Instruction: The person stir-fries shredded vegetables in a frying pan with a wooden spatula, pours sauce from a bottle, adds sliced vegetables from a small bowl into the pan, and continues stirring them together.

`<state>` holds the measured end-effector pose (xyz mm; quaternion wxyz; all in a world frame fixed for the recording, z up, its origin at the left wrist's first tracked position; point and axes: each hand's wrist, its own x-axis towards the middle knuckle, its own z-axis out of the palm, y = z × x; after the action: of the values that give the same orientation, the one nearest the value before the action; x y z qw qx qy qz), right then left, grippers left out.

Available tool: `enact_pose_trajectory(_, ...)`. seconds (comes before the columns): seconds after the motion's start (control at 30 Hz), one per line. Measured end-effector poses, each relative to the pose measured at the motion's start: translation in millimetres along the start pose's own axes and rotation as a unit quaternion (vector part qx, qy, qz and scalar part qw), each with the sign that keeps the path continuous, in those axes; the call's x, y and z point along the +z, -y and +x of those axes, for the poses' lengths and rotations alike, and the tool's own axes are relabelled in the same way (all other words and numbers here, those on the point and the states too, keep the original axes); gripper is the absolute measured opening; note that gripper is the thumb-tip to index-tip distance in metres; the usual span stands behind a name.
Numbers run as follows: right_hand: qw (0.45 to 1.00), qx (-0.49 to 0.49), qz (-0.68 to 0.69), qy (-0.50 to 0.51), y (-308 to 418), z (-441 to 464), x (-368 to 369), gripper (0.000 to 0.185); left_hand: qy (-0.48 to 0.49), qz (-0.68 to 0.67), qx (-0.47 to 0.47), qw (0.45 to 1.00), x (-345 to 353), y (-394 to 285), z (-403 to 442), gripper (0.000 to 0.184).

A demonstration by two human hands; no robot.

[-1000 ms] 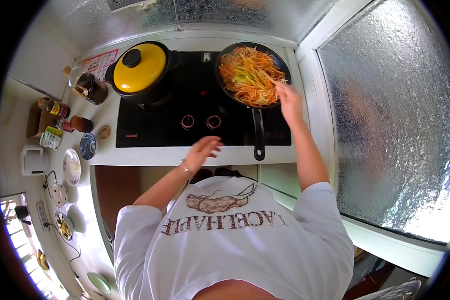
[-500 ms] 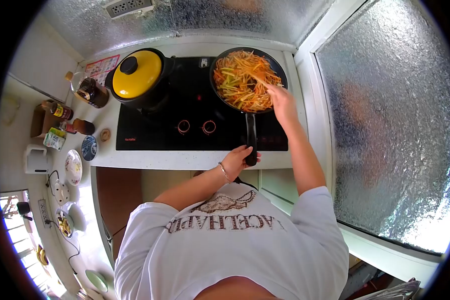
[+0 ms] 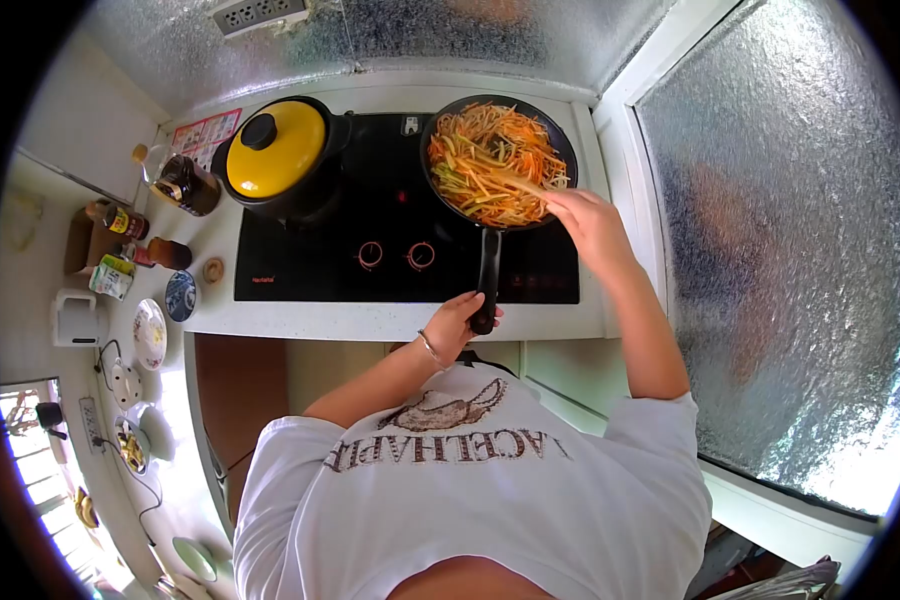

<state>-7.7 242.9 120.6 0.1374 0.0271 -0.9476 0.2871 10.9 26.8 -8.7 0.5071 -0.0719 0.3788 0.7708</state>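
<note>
My left hand (image 3: 454, 326) is wrapped round the end of the black handle (image 3: 488, 270) of a frying pan (image 3: 564, 150). Shredded orange and pale vegetables (image 3: 487, 145) with some green strips fill the pan, on the right side of the black cooktop (image 3: 310, 262). At the pan's right rim, my right hand (image 3: 588, 222) grips a wooden utensil (image 3: 518, 184), whose far end lies among the shreds. A black pot (image 3: 327, 165) with a yellow lid (image 3: 280, 150) stands at the cooktop's left.
Left of the cooktop are a large bottle of dark liquid (image 3: 192, 188), smaller bottles (image 3: 122, 219), a blue patterned bowl (image 3: 181, 296) and a floral plate (image 3: 150, 335). A textured glass panel (image 3: 790, 230) stands at the right, a power strip (image 3: 258, 14) at the top.
My left hand came over from the cooktop's front edge and took hold of the pan handle, which has swung left. My right hand moved the utensil through the vegetables, then back right and lower.
</note>
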Motion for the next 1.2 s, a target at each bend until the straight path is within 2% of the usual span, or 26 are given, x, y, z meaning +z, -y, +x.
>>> enact_pose_trajectory(0.1,0.997,-0.056,0.004,0.048,-6,-2,13,0.019,0.008,0.009,-0.001,1.000,1,-2,-3,0.024)
enact_pose_trajectory(0.2,0.993,-0.080,-0.050,-0.065,-40,19,48,0.016,-0.005,0.019,-0.006,1.000,3,-3,-5,0.024)
enact_pose_trajectory(0.23,0.993,-0.080,-0.050,-0.065,-46,19,47,0.016,-0.008,0.016,-0.004,1.000,3,-3,-5,0.024)
enact_pose_trajectory(0.3,0.991,0.023,0.010,-0.132,-51,23,41,0.018,-0.009,0.012,0.001,1.000,3,-5,-5,0.025)
enact_pose_trajectory(0.37,0.988,-0.012,0.011,-0.157,-56,36,45,0.018,0.002,-0.002,-0.013,1.000,2,-4,-7,0.025)
enact_pose_trajectory(0.5,0.991,-0.052,0.002,-0.120,-57,61,75,0.019,0.019,-0.014,-0.009,1.000,-2,-4,-6,0.026)
enact_pose_trajectory(0.6,0.993,-0.109,-0.017,-0.030,-49,54,76,0.019,0.013,0.005,-0.019,1.000,-2,-5,-7,0.026)
enact_pose_trajectory(0.7,0.997,-0.072,-0.028,0.030,-25,38,30,0.019,0.015,-0.005,-0.011,1.000,-3,-6,-5,0.024)
enact_pose_trajectory(0.73,0.996,-0.075,-0.031,0.035,-12,34,14,0.019,0.021,-0.005,-0.013,1.000,-5,-5,-4,0.023)
enact_pose_trajectory(0.8,0.999,-0.012,0.024,0.025,9,29,-7,0.019,0.026,-0.008,-0.012,1.000,-4,-6,-4,0.023)
enact_pose_trajectory(0.9,0.995,-0.061,0.023,0.075,13,26,14,0.018,0.006,0.010,-0.024,1.000,-3,-6,-8,0.023)
enact_pose_trajectory(0.97,0.997,-0.054,0.036,0.052,-7,31,42,0.017,0.006,0.014,-0.016,1.000,-3,-4,-6,0.024)
enact_pose_trajectory(1.03,0.998,-0.021,0.036,-0.055,-25,42,53,0.017,0.008,0.013,-0.017,1.000,-3,-4,-6,0.024)
enact_pose_trajectory(1.1,0.997,0.000,0.040,-0.064,-29,46,46,0.018,0.010,0.009,-0.015,1.000,-3,-6,-6,0.024)
enact_pose_trajectory(1.17,0.988,0.018,0.039,-0.146,-23,50,39,0.018,0.004,0.012,-0.018,1.000,-2,-7,-8,0.024)
enact_pose_trajectory(1.2,0.989,0.031,0.048,-0.138,-23,56,38,0.018,0.004,0.009,-0.016,1.000,-2,-6,-8,0.024)
